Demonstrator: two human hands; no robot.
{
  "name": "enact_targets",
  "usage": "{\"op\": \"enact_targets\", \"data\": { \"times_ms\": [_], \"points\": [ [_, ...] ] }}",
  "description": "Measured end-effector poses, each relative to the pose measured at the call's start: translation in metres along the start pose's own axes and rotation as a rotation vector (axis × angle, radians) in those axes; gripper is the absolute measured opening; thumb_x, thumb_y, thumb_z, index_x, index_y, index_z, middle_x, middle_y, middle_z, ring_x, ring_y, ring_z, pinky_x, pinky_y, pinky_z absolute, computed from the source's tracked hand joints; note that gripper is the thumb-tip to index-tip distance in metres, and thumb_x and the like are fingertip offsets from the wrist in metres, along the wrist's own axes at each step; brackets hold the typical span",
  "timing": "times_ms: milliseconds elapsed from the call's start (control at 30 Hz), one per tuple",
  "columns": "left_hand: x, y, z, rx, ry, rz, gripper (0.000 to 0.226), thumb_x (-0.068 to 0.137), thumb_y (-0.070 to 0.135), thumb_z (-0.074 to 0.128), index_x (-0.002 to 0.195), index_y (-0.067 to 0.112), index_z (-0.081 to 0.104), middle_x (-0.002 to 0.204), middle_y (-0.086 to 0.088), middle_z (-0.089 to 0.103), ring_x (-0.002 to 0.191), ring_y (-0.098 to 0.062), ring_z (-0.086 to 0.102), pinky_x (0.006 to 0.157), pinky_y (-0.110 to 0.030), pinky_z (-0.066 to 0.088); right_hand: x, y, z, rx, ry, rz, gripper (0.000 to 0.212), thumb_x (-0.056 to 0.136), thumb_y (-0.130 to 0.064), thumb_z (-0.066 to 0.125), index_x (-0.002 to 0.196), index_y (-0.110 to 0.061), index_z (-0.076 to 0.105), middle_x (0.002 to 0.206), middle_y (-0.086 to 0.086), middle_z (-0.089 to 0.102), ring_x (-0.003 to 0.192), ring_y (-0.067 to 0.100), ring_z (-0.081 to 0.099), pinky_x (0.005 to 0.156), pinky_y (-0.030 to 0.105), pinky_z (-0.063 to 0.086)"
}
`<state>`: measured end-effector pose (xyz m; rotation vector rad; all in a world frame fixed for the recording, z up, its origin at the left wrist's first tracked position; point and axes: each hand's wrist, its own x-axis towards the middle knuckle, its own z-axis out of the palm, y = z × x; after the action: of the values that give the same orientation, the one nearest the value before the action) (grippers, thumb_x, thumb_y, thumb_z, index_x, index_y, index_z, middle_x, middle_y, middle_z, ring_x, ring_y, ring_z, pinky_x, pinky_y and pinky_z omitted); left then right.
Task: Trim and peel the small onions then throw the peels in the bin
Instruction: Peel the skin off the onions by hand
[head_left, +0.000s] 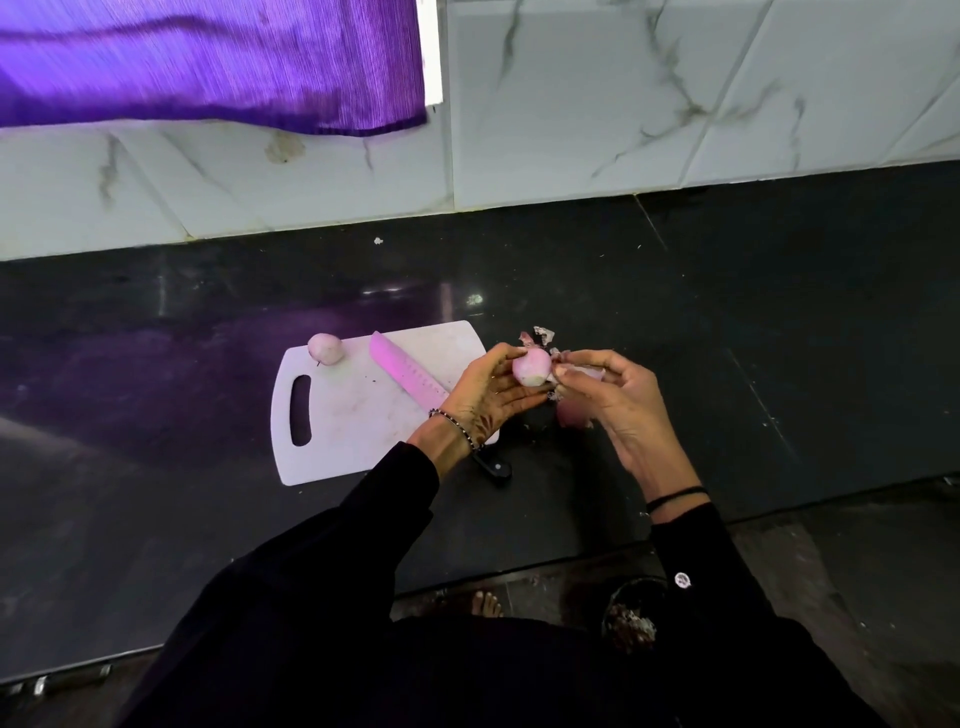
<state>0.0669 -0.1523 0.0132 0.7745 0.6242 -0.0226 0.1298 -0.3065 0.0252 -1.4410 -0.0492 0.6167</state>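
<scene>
Peeling step: one onion in hand, skin partly off.
Your left grip (488, 389) curls round the onion (531, 366), held above the table just off the cutting board's (337, 415) right edge. Your right grip (613, 395) pinches a loose peel (557, 356) at its side. Next, I'd judge, pull that skin clear, then gather scraps for the bin (634, 608) by your feet.

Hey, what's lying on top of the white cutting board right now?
A small onion sits at the cutting board's far left corner, and a knife lies across it. The left hand covers the right edge, so anything there is hidden.
</scene>
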Motion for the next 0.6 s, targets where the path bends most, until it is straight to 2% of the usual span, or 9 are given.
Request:
{"op": "enact_targets", "data": {
  "times_ms": [67,133,300,400,500,600],
  "points": [
    [-0.0020,-0.0001,0.0024,0.034,-0.024,0.002,0.022,0.093,0.020,0.060,0.105,0.002,0.066,0.094,-0.013,0.072,0.086,-0.025,0.071,0.087,-0.036,0.058,-0.0005,-0.0003,0.0003,-0.006,0.007,-0.006,0.032,0.080,0.000,0.081,0.110,0.002,0.071,0.103,0.012,0.078,0.096,0.023,0.075,0.082,0.029,0.062],
    [-0.0035,-0.0013,0.0048,0.083,-0.065,0.017,0.028,0.093,0.020,0.063,0.112,0.000,0.067,0.100,-0.012,0.072,0.088,-0.021,0.072,0.081,-0.031,0.060,-0.0004,-0.0001,0.0015,0.003,0.016,-0.010,0.030,0.080,0.001,0.081,0.108,0.002,0.071,0.100,0.012,0.078,0.092,0.021,0.075,0.084,0.030,0.062],
    [-0.0069,-0.0040,0.0055,0.075,-0.119,0.025,0.030,0.095,0.017,0.062,0.115,-0.004,0.065,0.106,-0.013,0.072,0.095,-0.020,0.072,0.078,-0.029,0.059,0.0000,-0.0023,0.0035,0.074,0.020,0.020,0.030,0.081,0.003,0.079,0.110,0.004,0.071,0.096,0.010,0.078,0.091,0.020,0.075,0.086,0.033,0.060],
    [-0.0078,-0.0042,0.0031,0.084,-0.132,0.014,0.035,0.095,0.020,0.062,0.122,-0.003,0.063,0.113,-0.015,0.070,0.101,-0.024,0.070,0.083,-0.032,0.058,0.0017,-0.0018,0.0019,0.153,0.016,0.085,0.031,0.081,0.003,0.079,0.111,0.005,0.070,0.099,0.011,0.078,0.090,0.019,0.073,0.084,0.029,0.060],
    [-0.0076,-0.0032,0.0004,0.096,-0.147,-0.020,0.034,0.094,0.023,0.062,0.121,0.003,0.064,0.121,-0.018,0.067,0.109,-0.028,0.067,0.087,-0.034,0.057,0.0038,0.0011,-0.0006,0.268,0.036,0.134,0.021,0.083,0.007,0.075,0.102,0.000,0.071,0.098,0.012,0.078,0.089,0.015,0.075,0.080,0.024,0.060],
    [-0.0083,-0.0016,-0.0001,0.064,-0.165,-0.062,0.027,0.096,0.020,0.059,0.117,0.005,0.065,0.118,-0.018,0.068,0.104,-0.027,0.069,0.086,-0.034,0.058,0.0045,0.0006,-0.0024,0.300,0.042,0.159,0.022,0.084,0.007,0.074,0.104,0.000,0.071,0.098,0.011,0.078,0.087,0.013,0.075,0.081,0.023,0.060]
  ]
}}
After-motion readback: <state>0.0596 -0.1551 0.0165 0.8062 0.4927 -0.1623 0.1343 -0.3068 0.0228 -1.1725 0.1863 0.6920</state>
